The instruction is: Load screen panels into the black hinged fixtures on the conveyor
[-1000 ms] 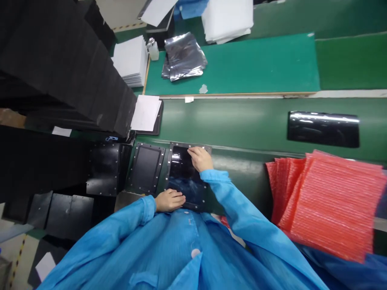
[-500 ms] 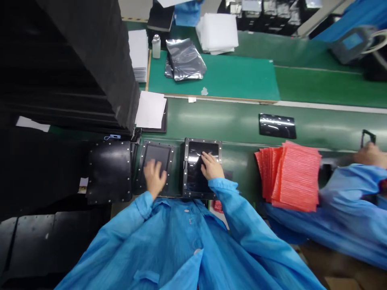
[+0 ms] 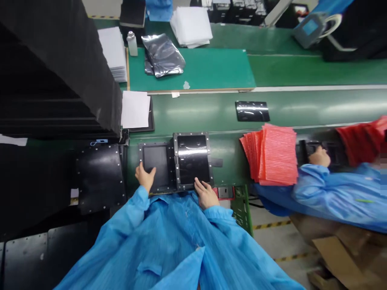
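We see the glossy-faced frame lying flat on the counter. Directly left of it, apparently against its side, lies the recessed frame. We judge the step in hand to be aligning the two; the next move seems to call for steadying both edges. At the glossy-faced frame's near edge, the right hand rests extended fingers, its grip released; to its left, the left hand spreads thumb from fingers on the recessed frame, clasping nothing.
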`<state>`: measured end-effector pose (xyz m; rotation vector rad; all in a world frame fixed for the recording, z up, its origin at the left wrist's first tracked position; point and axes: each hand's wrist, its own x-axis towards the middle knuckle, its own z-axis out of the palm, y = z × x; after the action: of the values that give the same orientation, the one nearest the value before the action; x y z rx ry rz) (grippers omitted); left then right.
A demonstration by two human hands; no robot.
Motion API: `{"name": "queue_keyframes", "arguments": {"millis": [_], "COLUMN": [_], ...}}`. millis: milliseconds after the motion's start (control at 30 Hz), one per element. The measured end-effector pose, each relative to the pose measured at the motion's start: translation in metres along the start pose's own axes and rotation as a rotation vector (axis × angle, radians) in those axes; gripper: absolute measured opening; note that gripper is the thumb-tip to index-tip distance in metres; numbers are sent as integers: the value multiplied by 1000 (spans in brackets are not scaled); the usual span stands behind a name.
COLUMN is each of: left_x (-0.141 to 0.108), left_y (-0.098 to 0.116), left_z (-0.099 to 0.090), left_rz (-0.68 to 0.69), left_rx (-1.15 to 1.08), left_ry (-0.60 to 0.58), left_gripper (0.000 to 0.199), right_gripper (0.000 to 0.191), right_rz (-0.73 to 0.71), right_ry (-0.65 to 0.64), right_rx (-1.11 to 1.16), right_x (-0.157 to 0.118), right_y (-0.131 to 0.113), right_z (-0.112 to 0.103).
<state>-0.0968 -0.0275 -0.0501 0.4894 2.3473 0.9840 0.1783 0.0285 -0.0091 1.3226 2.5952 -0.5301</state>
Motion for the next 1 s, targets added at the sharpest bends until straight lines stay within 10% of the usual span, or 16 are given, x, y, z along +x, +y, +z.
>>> {"name": "queue_keyframes", "arguments": {"millis": [200, 400, 800, 1000], "left_x": [-36, -118, -169, -161], "left_y": [19, 86, 92, 79], "left_z": [-28, -5, 41, 43], "left_rz": [131, 519, 664, 298], "left_rx": [-447, -214, 348, 608], "left_ry": [-195, -440, -273, -175], "left_gripper": [56, 34, 27, 72], "right_gripper": [45, 54, 62, 50], "right_rz": [-137, -27, 120, 66], "right_ry": [-20, 28, 77, 405], "right_rx": [590, 1281, 1269, 1099], "right_x": [30, 63, 108, 112], "right_y": [10, -3, 75, 114], "right_z": [-34, -41, -51, -70]}}
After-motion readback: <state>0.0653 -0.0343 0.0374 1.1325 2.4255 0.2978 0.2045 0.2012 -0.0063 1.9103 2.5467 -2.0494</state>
